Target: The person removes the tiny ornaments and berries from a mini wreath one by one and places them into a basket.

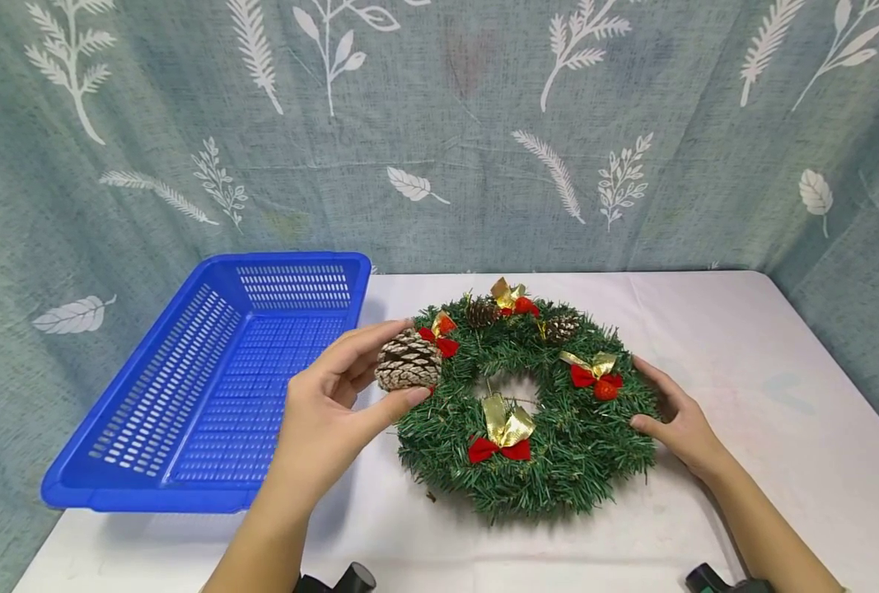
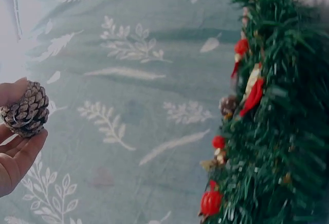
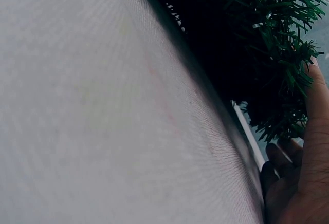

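Cone is woody, rounded, rough with overlapping scales. Wreath: bristly green ring, red bows with shiny gold ribbon, small cones tucked in. Basket: blue, rectangular, slotted walls. Table is white; curtain behind, grey-green with white leaf print. Left hand raised, fingers above and thumb below, grip pinching the cone; head view puts it at wreath's left edge, left wrist view shows them apart. Right hand grips wreath's right edge, thumb and fingers around it. Cone's scales brown, tips pale.
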A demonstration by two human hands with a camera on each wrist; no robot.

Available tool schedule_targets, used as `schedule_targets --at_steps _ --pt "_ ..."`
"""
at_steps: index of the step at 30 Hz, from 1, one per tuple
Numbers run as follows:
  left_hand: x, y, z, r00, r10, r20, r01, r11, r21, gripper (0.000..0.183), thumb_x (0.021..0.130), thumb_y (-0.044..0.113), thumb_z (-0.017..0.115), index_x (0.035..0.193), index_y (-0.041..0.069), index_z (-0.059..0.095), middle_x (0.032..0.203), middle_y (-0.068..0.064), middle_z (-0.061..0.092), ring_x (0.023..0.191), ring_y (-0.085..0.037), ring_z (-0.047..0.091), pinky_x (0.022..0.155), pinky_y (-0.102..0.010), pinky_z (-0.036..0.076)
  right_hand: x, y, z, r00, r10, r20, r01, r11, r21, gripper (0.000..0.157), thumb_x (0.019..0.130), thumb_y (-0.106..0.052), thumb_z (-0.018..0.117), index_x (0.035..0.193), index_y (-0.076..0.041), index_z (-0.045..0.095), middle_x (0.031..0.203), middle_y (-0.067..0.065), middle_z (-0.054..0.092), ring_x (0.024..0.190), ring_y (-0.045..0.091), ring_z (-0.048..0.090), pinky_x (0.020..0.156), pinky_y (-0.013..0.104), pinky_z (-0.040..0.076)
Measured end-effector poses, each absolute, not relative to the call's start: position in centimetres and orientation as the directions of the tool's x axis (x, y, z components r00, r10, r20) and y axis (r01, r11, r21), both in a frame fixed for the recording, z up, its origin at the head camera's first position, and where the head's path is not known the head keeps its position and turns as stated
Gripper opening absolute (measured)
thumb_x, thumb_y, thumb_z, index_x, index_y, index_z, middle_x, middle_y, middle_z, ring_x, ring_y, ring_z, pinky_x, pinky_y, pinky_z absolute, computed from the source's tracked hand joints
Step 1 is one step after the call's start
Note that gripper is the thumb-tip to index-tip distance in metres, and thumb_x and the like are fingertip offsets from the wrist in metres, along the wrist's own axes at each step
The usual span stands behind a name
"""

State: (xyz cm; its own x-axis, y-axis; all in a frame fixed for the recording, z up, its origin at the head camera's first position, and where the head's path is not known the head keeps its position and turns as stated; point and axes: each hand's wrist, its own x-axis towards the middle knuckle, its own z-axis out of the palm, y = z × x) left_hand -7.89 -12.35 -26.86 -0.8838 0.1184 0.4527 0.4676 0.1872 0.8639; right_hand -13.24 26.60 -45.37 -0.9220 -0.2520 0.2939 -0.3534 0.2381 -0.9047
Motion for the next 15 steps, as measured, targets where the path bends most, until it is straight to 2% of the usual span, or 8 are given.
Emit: schedule_targets --at_steps 7,15 --pt "-7.8 -13.8 -26.1 -0.892 0.083 0.444 0.451 0.218 0.865 0.056 0.073 -0.009 0.075 0.125 0.006 0.061 0.124 -0.004 0.061 0.118 -0.012 0.056 0.099 -0.021 0.044 -13.2 26.6 -45.4 -0.923 -0.253 0.290 -0.350 0.240 -0.905 0.077 0.084 0.007 0.064 0.149 -0.004 0.025 0.146 -0.017 0.032 0.130 -0.010 0.029 0.100 0.003 0.027" --pt "-8.0 -15.6 -25.1 -0.870 0.036 0.492 0.494 0.070 0.867 0.055 0.072 -0.020 0.069 0.123 -0.005 0.058 0.120 -0.010 0.063 0.109 -0.016 0.062 0.093 -0.022 0.050 -13.2 26.6 -45.3 -0.931 -0.243 0.273 -0.335 0.270 -0.902 0.076 0.085 0.004 0.064 0.150 -0.008 0.025 0.146 -0.016 0.032 0.129 -0.010 0.029 0.098 0.002 0.028"
